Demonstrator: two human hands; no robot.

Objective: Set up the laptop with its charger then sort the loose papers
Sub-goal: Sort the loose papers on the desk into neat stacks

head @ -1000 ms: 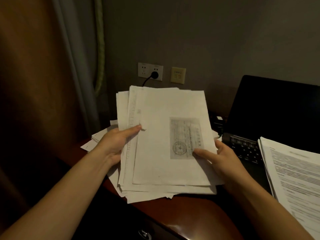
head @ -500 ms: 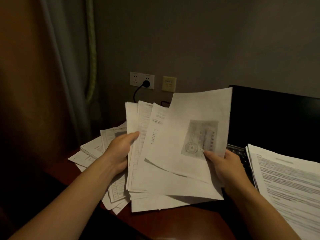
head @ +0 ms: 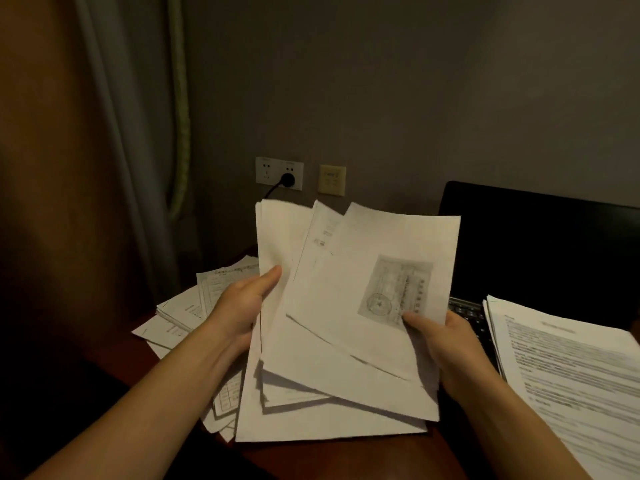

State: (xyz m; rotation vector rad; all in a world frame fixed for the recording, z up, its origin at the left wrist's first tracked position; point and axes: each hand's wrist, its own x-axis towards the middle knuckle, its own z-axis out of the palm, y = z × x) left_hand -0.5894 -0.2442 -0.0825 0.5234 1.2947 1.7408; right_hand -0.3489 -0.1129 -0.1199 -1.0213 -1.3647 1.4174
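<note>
Two hands hold a fanned sheaf of papers (head: 277, 244) above a wooden desk (head: 346, 459).
The left hand (head: 239, 306) grips the sheaf's left edge, thumb on the front. The right hand (head: 446, 351) pinches the tilted top sheet (head: 346, 306), thumb on its grey stamped print. Loose papers (head: 187, 306) lie on the desk at left. At right an open laptop (head: 540, 244) shows a dark screen, with a printed stack (head: 571, 375) over its near side. A black plug (head: 287, 180) sits in the wall socket (head: 266, 169).

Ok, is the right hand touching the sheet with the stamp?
Touching. The head view shows the right hand pinching the stamped sheet at its lower right, with the thumb pressed on the front just below the stamp.
</note>
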